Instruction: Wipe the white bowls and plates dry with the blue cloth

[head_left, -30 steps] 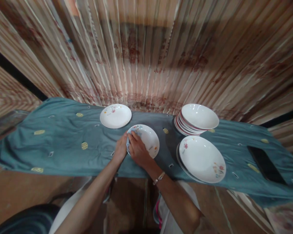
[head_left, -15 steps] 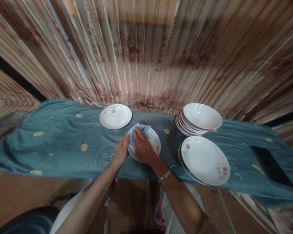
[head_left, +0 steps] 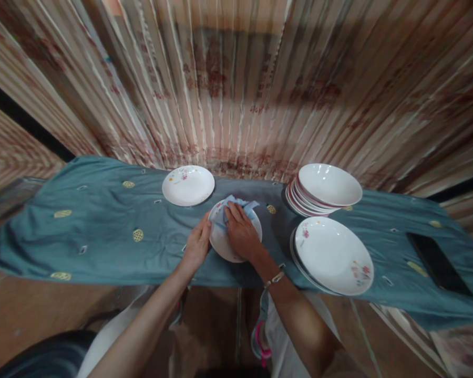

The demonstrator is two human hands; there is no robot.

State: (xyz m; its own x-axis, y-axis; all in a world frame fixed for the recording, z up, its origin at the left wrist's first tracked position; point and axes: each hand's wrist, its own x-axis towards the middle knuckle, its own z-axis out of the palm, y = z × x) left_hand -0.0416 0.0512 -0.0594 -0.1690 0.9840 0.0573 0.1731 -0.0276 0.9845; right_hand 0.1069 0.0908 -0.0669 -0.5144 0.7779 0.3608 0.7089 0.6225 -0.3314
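Note:
A white plate with small printed flowers [head_left: 224, 245] lies before me at the middle of the table. My left hand [head_left: 198, 241] grips its left rim, fingers partly hidden at the edge. Over the plate, my right hand [head_left: 241, 231] presses a light blue cloth [head_left: 249, 205] against the upper surface. The cloth is bunched beneath the fingers, with a loose end sticking out toward the plate's far right rim.
Another flowered plate [head_left: 188, 186] sits at the back left. To the right are a stack of bowls [head_left: 329, 185] and, nearer me, a stack of larger plates [head_left: 333, 257]. A black phone [head_left: 439, 264] lies far right on the green tablecloth [head_left: 102, 231]. A pleated curtain [head_left: 236, 94] hangs behind.
My right hand has slid the cloth rightward across the plate, uncovering flowers near its left rim. The left hand keeps its hold on the rim.

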